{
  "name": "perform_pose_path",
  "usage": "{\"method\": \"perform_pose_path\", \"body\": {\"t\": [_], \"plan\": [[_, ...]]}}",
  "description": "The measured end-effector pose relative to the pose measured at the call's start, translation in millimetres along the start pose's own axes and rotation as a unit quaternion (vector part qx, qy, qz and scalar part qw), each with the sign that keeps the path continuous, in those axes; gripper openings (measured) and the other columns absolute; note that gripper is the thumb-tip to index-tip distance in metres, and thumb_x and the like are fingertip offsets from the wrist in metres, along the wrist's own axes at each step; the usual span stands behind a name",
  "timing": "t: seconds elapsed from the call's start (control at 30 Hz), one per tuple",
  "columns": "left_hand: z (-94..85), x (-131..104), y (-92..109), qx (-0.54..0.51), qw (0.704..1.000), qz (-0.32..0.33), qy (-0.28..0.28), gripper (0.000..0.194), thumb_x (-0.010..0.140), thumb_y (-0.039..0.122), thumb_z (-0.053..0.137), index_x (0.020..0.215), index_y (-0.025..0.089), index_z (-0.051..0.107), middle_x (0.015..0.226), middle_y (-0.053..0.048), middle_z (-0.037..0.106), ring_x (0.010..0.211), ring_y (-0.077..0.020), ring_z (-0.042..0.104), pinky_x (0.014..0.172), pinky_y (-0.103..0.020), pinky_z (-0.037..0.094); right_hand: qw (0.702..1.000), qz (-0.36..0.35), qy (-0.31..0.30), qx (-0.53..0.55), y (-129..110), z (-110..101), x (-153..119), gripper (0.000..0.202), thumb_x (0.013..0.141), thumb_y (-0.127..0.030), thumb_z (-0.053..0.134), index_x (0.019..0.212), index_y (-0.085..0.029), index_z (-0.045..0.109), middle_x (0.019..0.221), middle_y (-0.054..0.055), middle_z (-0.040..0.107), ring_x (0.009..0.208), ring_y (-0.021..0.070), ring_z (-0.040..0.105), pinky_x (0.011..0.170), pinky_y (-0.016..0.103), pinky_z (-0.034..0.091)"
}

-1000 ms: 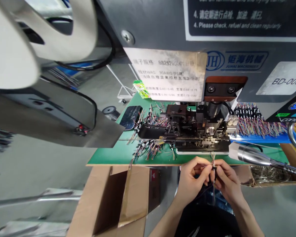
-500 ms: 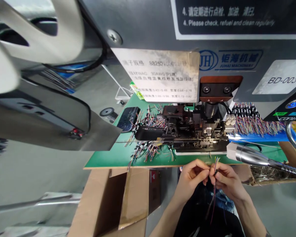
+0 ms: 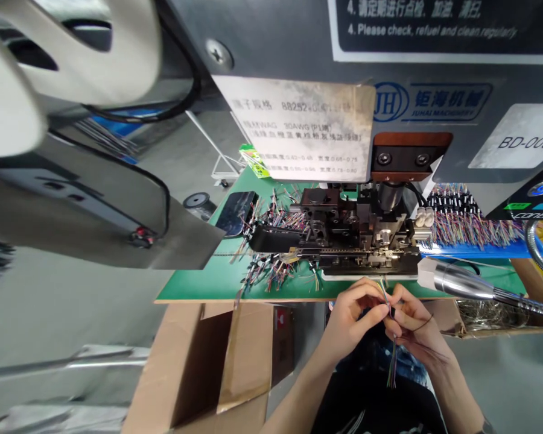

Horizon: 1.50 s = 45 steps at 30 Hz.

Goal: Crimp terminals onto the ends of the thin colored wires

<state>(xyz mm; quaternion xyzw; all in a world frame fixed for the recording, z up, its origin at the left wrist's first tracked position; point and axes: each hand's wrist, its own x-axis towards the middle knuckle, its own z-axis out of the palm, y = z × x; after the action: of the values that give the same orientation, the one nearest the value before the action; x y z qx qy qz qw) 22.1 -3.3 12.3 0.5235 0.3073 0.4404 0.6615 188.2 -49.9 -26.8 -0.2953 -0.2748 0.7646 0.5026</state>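
Note:
A bundle of thin coloured wires (image 3: pixel 392 367) hangs below my two hands, its upper ends fanning out above the fingertips. My left hand (image 3: pixel 359 310) pinches the wires near their upper ends. Close beside it, my right hand (image 3: pixel 409 316) grips the same bundle around a small dark part. Both hands are at the front edge of the green table (image 3: pixel 199 284), just below the metal crimping head of the machine (image 3: pixel 382 256).
Loose wire bundles (image 3: pixel 271 271) and a dark phone (image 3: pixel 236 214) lie left of the machine. Many wires rest on a blue tray (image 3: pixel 493 250) at the right. A flexible lamp (image 3: pixel 464 281) reaches in from the right. An open cardboard box (image 3: pixel 248 355) stands below the table.
The upper wire ends have swung left, towards my left hand. My hands have moved slightly up, closer to the machine, and the hanging wires sit closer together.

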Motion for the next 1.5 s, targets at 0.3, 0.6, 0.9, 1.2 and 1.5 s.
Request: {"method": "perform_pose_path", "body": {"t": [0.3,0.6,0.9,1.2,1.5], "plan": [[8.3,-4.1,-5.7,-0.156,0.983,-0.091,0.031,0.040,0.076,0.045,0.096,0.075,0.016,0.069,0.085,0.000,0.062,0.059,-0.0125,0.065,0.056,-0.026,0.053,0.996,-0.038,0.081,-0.025,-3.4,20.6,-10.6,0.038,0.091,-0.052,0.090,0.094,-0.021,0.067,0.066,-0.004,0.063,0.057,0.0084,0.037,0.054,0.018,0.023],[17.6,0.9,7.4,-0.176,0.975,-0.101,0.088,0.027,0.069,0.027,0.091,0.066,0.017,0.066,0.070,0.002,0.061,0.059,-0.0115,0.057,0.055,-0.021,0.047,0.979,-0.138,0.093,-0.119,11.2,13.9,-11.1,0.027,0.088,-0.042,0.093,0.100,-0.025,0.076,0.085,0.001,0.076,0.075,0.0151,0.067,0.069,0.024,0.051],[19.8,2.6,10.6,-0.172,0.968,-0.091,0.158,0.021,0.066,0.021,0.086,0.064,0.017,0.065,0.069,0.002,0.063,0.064,-0.0113,0.055,0.060,-0.020,0.045,0.952,-0.182,0.101,-0.225,22.0,9.1,-11.6,0.012,0.101,-0.036,0.080,0.109,-0.028,0.080,0.085,0.001,0.080,0.070,0.0141,0.072,0.064,0.022,0.053],[7.0,-1.6,3.5,-0.049,0.990,-0.042,0.127,0.025,0.078,0.032,0.090,0.075,0.018,0.069,0.073,0.000,0.068,0.067,-0.0137,0.062,0.065,-0.023,0.051,0.930,-0.205,0.094,-0.291,16.0,8.3,-15.1,0.016,0.108,-0.035,0.071,0.121,-0.031,0.078,0.090,0.000,0.084,0.081,0.0148,0.078,0.075,0.021,0.057],[-19.5,-7.4,18.5,0.195,0.981,-0.005,0.017,0.016,0.088,0.024,0.075,0.074,0.018,0.072,0.075,-0.003,0.071,0.070,-0.0172,0.065,0.069,-0.027,0.050,0.769,-0.296,0.038,-0.565,-11.2,3.1,-14.4,0.023,0.110,-0.017,0.059,0.122,-0.027,0.077,0.104,0.004,0.084,0.086,0.0205,0.074,0.077,0.030,0.056]]}}
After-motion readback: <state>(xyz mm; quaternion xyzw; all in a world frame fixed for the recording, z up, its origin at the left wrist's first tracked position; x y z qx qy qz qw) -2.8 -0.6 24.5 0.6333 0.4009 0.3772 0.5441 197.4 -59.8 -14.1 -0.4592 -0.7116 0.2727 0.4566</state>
